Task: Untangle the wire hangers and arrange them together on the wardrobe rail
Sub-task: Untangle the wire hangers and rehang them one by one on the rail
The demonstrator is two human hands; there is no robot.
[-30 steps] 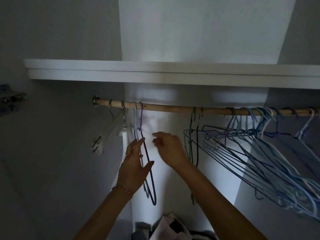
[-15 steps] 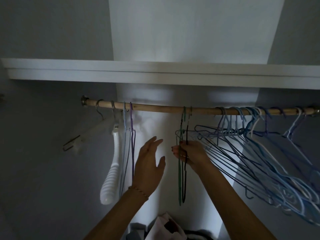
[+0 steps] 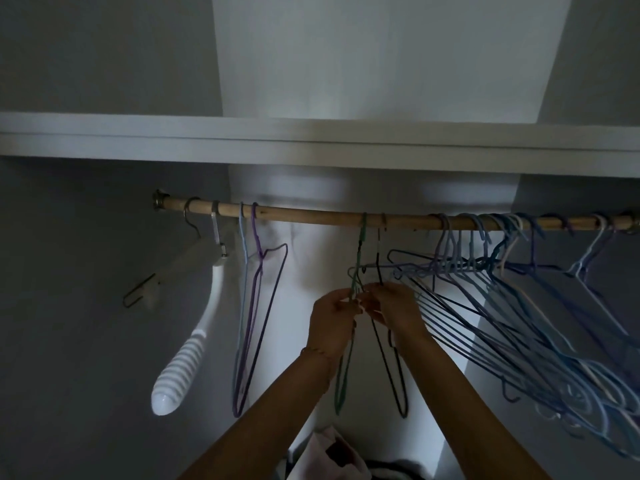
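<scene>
Both hands meet mid-rail (image 3: 311,216): left hand (image 3: 332,323) pinches the green wire hanger (image 3: 360,244), right hand (image 3: 398,311) the dark hanger (image 3: 379,258), fingers (image 3: 372,289) closed just below the necks. Light, springy wire that snags; holding near the twisted neck seems best.
</scene>
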